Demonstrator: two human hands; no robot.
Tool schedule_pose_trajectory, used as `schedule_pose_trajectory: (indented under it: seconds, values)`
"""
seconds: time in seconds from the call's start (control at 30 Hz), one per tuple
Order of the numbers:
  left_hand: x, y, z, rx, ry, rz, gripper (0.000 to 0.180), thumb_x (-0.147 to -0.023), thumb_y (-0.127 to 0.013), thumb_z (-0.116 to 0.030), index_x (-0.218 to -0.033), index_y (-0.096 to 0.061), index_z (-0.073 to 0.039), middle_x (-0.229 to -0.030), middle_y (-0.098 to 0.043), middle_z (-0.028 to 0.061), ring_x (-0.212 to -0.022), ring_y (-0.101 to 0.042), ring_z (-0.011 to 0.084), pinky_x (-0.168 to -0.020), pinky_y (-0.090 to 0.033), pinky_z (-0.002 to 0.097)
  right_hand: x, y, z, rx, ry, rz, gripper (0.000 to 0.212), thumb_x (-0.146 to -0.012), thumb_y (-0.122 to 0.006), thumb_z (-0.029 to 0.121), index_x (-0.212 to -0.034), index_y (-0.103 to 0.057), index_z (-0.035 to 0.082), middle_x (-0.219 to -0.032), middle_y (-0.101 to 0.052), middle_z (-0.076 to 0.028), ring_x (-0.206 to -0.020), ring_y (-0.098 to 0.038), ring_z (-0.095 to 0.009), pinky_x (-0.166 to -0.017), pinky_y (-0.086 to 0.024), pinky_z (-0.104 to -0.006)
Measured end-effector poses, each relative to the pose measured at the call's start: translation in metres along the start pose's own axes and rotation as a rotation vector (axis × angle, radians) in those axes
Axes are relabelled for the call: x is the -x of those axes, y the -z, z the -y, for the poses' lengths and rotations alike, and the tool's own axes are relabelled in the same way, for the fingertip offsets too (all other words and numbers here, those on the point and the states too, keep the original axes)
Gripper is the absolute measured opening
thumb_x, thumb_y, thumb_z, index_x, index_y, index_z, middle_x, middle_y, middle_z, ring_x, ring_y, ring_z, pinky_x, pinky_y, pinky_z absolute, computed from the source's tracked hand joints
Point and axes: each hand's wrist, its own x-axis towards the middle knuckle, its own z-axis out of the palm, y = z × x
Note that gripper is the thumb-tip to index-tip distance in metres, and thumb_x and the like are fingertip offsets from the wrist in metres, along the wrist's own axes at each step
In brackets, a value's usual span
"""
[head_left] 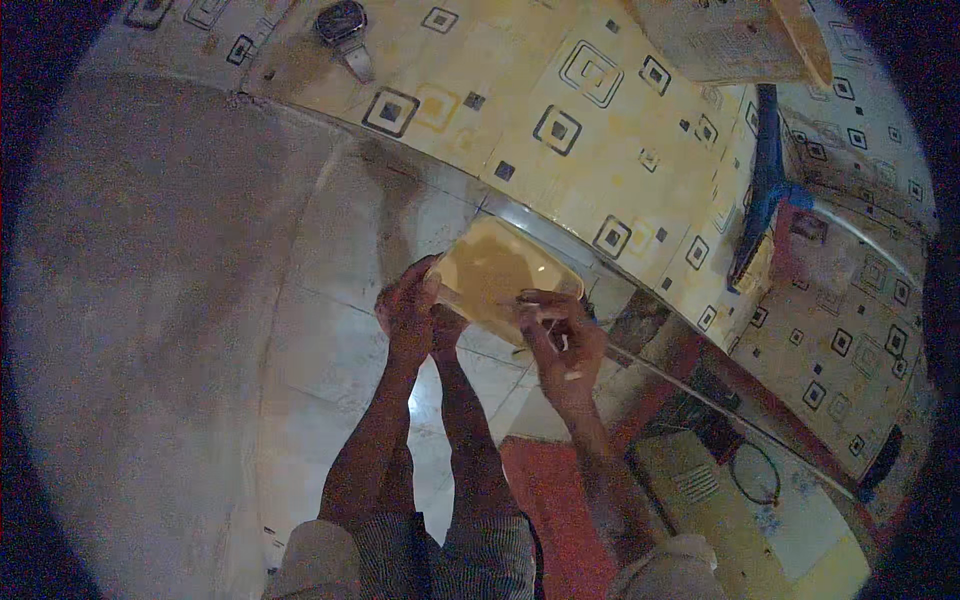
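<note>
My left hand (408, 303) grips the left edge of a yellow, shiny, rectangular piece (490, 262) with rounded corners, like a shallow tray or lid. It is held above the floor, in front of my legs, slightly turned. My right hand (562, 345) is at the piece's right side, its fingers bent and drawn together over the surface. Something pale shows among those fingers, too blurred to name. Whether the right fingertips touch the yellow surface is unclear.
A wristwatch (345, 30) lies on the pale yellow patterned surface (530, 80) ahead. A blue-handled object (765, 195) stands at the right. A red panel (555, 510) and a low pale box (690, 480) are near my right forearm. Tiled floor (330, 350) lies below.
</note>
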Motion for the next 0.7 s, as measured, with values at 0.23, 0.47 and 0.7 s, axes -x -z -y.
schedule_pose_trajectory:
  seconds: [0.23,0.47,0.7]
  values:
    - [0.003,-0.005,-0.003,0.109,-0.009,-0.019,0.035,-0.085,-0.058,-0.035,-0.106,-0.066,-0.007,-0.094,-0.069,0.0081,-0.088,-0.064,0.0169,-0.086,-0.047,0.0333,-0.005,0.012,-0.006,-0.538,0.000,-0.212,0.016,-0.081,-0.069,0.005,-0.087,-0.055,0.008,-0.084,-0.060,0.000,-0.073,-0.054,-0.008,-0.066,-0.045,-0.0234]
    - [0.006,-0.001,0.000,-0.177,-0.074,-0.030,0.033,-0.083,-0.056,-0.036,-0.104,-0.068,-0.013,-0.091,-0.070,0.0067,-0.084,-0.066,0.0180,-0.083,-0.048,0.0319,0.001,0.009,-0.001,-0.518,-0.039,-0.257,0.018,-0.081,-0.069,0.006,-0.085,-0.052,0.009,-0.082,-0.058,0.001,-0.076,-0.054,-0.008,-0.071,-0.044,-0.0243]
    - [0.007,-0.011,-0.001,-0.156,-0.075,-0.011,0.037,-0.088,-0.052,-0.040,-0.104,-0.067,-0.010,-0.093,-0.069,0.0080,-0.085,-0.066,0.0190,-0.083,-0.049,0.0340,0.007,0.015,-0.018,-0.312,0.116,-0.226,0.018,-0.082,-0.067,0.002,-0.089,-0.051,0.007,-0.088,-0.062,-0.002,-0.079,-0.055,-0.008,-0.074,-0.045,-0.0243]
